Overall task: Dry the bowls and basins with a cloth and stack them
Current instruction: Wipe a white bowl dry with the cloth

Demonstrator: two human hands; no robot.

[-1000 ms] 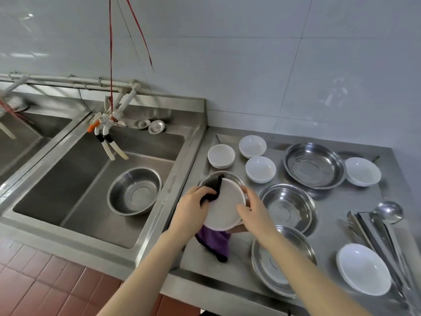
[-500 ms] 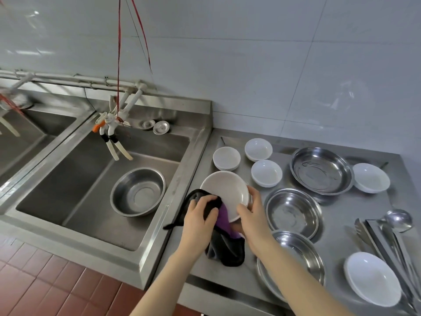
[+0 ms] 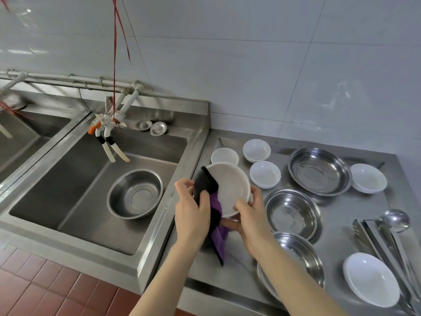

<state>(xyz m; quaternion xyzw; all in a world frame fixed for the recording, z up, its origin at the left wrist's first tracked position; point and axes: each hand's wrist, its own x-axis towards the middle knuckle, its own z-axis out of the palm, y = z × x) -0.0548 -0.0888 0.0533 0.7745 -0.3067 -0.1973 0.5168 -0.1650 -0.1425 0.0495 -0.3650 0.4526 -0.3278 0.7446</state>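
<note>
Here the left hand [image 3: 192,215] grips a soft purple-black cloth [image 3: 208,190] against a smooth round white bowl [image 3: 231,189], whose rim the right hand [image 3: 252,221] pinches above the steel counter [image 3: 355,215].

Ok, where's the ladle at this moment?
In the head view the ladle lies at the far right of the counter, beside the tongs, just behind the nearest white bowl.

Commercial kitchen: steel sink [image 3: 159,226], steel counter [image 3: 355,215], tiled wall [image 3: 250,65].
</note>
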